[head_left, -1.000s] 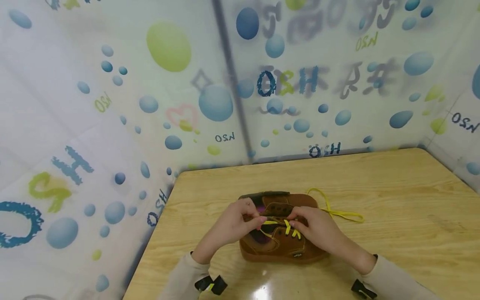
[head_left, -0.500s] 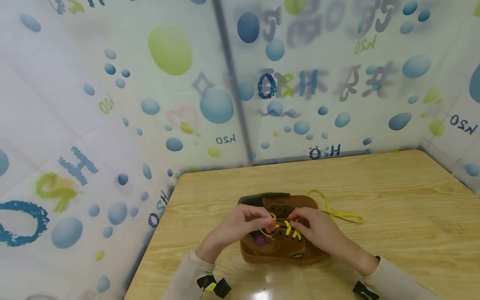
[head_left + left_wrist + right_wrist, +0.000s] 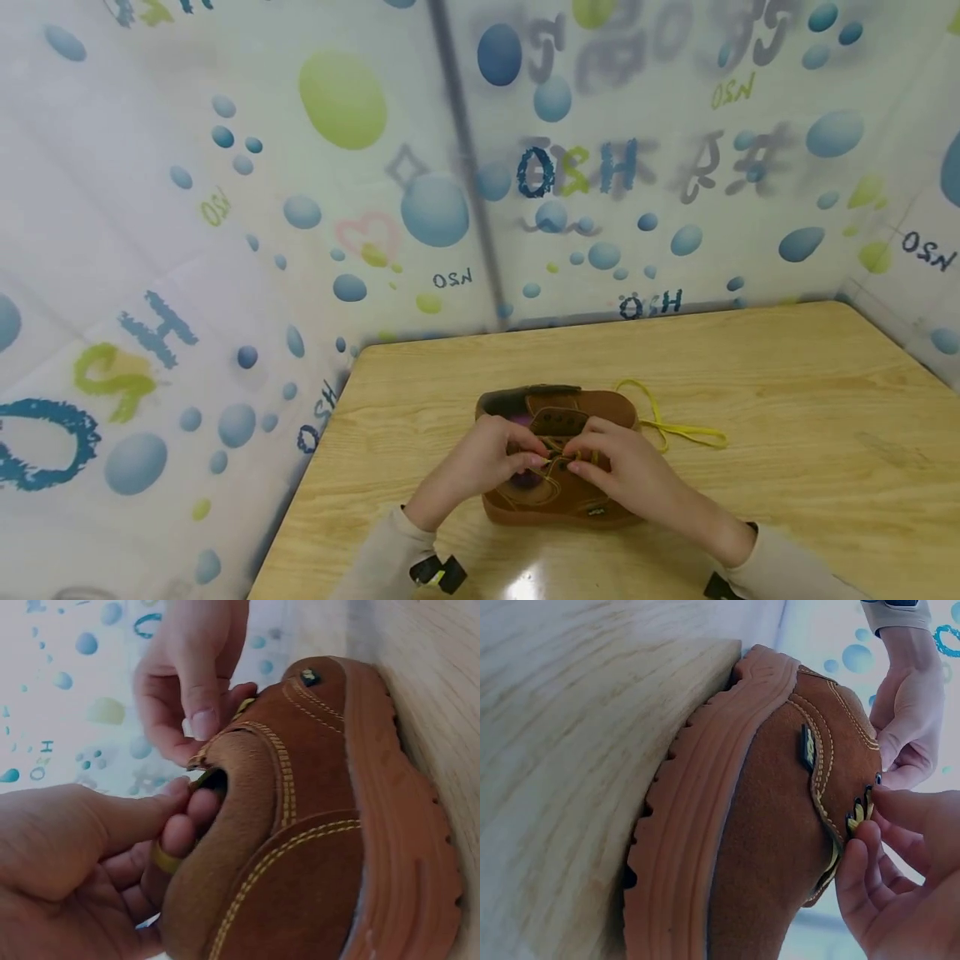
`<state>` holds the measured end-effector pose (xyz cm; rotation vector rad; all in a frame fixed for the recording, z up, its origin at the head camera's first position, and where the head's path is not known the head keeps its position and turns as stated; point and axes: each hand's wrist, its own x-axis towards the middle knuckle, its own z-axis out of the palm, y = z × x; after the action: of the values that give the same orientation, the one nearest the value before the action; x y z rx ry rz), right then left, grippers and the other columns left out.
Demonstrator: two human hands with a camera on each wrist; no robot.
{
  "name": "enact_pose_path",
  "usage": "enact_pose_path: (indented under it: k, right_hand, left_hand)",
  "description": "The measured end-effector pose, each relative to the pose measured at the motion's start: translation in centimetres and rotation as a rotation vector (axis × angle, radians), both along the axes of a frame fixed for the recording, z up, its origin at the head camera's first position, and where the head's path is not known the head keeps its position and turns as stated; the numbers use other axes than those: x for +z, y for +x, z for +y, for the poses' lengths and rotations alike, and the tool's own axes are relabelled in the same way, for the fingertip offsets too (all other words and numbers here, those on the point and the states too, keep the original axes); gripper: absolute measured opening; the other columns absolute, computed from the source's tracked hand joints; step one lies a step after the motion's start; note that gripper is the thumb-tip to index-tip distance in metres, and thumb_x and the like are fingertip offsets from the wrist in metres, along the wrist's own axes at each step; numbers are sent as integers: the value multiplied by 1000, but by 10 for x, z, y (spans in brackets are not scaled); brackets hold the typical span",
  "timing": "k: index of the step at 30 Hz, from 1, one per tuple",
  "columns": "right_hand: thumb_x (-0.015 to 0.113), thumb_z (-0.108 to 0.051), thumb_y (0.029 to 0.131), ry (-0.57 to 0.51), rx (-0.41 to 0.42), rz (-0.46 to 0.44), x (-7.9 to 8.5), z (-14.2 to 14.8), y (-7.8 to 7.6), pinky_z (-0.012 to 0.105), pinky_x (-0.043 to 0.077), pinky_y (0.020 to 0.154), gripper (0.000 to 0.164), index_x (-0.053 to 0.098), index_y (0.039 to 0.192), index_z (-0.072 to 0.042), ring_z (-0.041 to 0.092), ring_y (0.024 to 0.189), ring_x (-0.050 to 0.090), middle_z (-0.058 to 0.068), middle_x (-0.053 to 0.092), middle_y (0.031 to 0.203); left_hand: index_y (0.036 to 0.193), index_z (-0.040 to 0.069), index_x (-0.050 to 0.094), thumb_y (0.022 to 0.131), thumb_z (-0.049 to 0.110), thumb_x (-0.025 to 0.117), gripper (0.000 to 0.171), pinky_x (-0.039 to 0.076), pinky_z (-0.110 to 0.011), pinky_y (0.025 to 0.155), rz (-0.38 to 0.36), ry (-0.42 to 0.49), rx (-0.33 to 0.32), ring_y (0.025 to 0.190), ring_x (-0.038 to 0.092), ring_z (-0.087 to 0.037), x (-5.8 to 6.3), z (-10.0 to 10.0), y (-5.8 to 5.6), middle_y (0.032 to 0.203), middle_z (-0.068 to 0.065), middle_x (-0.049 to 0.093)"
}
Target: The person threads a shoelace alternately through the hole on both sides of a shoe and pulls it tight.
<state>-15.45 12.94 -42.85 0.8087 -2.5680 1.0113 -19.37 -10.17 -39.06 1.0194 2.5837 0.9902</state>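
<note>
A brown shoe (image 3: 525,500) with a thick sole stands on the table, toe to the right in the head view. Yellow lace (image 3: 859,815) runs through eyelets on its near flap. My left hand (image 3: 487,454) reaches over the opening and pinches the lace at the flap's edge; a yellow loop crosses its fingers in the left wrist view. Beside it, almost fingertip to fingertip, my right hand (image 3: 637,462) pinches the flap edge at the laced eyelets. The far eyelet flap (image 3: 558,421) stands folded outward, its holes showing. Fingers hide part of the lacing.
A loose length of yellow lace (image 3: 693,432) lies on the wooden table (image 3: 810,375) beyond the toe. Behind the table hangs a white curtain (image 3: 375,208) printed with blue and green dots. A black strap (image 3: 438,573) sits on the left wrist.
My left hand has drawn the lace across and come right up to the right hand. The right hand has shifted slightly left, covering more of the lacing. The shoe stays in place.
</note>
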Motion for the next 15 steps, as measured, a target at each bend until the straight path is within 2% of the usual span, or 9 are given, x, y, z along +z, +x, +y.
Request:
enact_pose_path:
  k: [4,7,11,15]
  right_hand:
    - [75,-19,86,-6,-9,19,-3,0,0,16,37,54,14,71,98,-26,-7,60,37,-14,55,85]
    - [75,-19,86,-14,-7,34,-5,1,-1,16,37,54,15,70,98,-26,-7,61,38,-14,56,86]
    - [76,-18,86,-28,-5,47,-6,1,-1,16,38,55,16,70,97,-27,-6,63,39,-14,56,86]
    - [76,-17,85,-37,-8,50,-7,0,-1,16,38,55,17,69,96,-27,-7,63,40,-14,57,86]
  left_hand:
    - [91,11,75,92,14,69,6,50,-13,62,43,-46,1,71,69,-8,-3,5,1,84,0,76]
    - [89,12,71,93,12,67,6,49,-14,63,51,-36,11,71,66,-5,-6,7,1,83,0,74]
    - [87,12,69,94,10,65,8,47,-15,62,7,15,25,71,64,-8,-8,7,0,83,-1,72]
    - [88,13,69,94,12,66,7,42,-15,58,-17,17,-4,62,53,-2,-8,6,-2,83,0,71]
